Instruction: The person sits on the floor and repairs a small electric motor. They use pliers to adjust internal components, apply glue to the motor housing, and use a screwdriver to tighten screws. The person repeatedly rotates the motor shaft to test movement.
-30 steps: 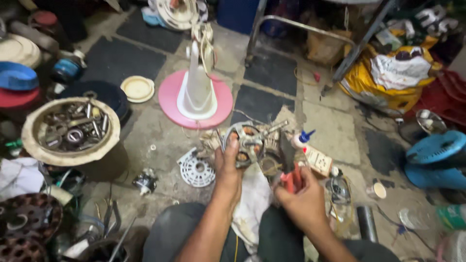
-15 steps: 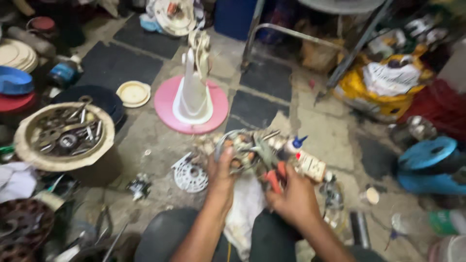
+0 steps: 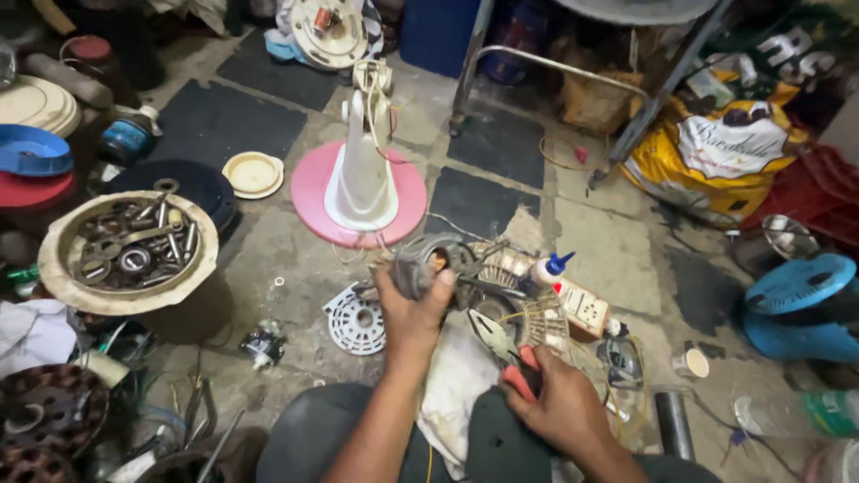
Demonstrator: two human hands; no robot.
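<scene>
My left hand [image 3: 413, 309] grips the grey round metal fan motor [image 3: 429, 266] just ahead, while my right hand [image 3: 557, 404] holds red-handled pliers [image 3: 503, 351], jaws angled up-left toward it.

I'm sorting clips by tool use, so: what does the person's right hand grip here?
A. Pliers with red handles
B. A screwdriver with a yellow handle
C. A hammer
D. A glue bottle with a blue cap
A: the right hand closes around the red handles of pliers, their metal jaws pointing up toward the fan motor that the left hand holds; the blue-capped glue bottle lies untouched on the floor.
</scene>
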